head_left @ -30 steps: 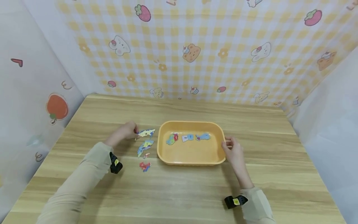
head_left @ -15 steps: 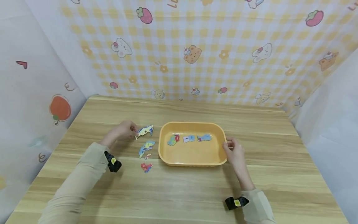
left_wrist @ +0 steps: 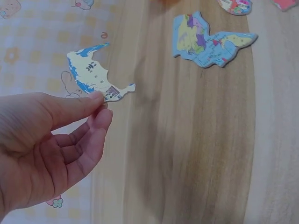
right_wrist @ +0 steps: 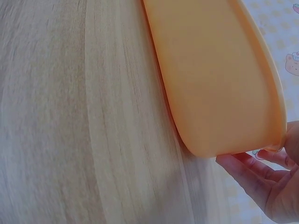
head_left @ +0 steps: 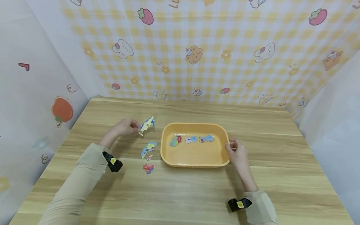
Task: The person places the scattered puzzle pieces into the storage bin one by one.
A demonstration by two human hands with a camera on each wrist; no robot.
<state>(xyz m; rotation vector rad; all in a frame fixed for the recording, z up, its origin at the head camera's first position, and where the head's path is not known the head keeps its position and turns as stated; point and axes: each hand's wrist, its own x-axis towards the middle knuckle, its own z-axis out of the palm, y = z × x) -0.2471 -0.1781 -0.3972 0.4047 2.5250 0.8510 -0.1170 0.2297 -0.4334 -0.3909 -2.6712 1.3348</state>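
The left hand (head_left: 127, 127) pinches a cream and blue map-like piece (head_left: 147, 124) between thumb and fingers, raised and tilted left of the tray. In the left wrist view the thumb of the left hand (left_wrist: 56, 140) presses on the lower end of that piece (left_wrist: 88, 70). At the right end of the yellow tray (head_left: 197, 157), the right hand (head_left: 238, 153) grips the rim. The right wrist view shows the right hand (right_wrist: 268, 182) with fingertips at the tray's end wall (right_wrist: 224, 130). Several small coloured pieces lie inside the tray, among them a blue one (head_left: 208, 138).
Left of the tray, on the wooden table (head_left: 180, 197), lie a blue and yellow piece (head_left: 148, 150), a small reddish piece (head_left: 150, 157) and a red and blue piece (head_left: 149, 168). A checked cloth (head_left: 168, 37) hangs behind the table.
The left hand has lifted the cream and blue piece, which has turned more upright. The right hand keeps its grip on the tray's right end.
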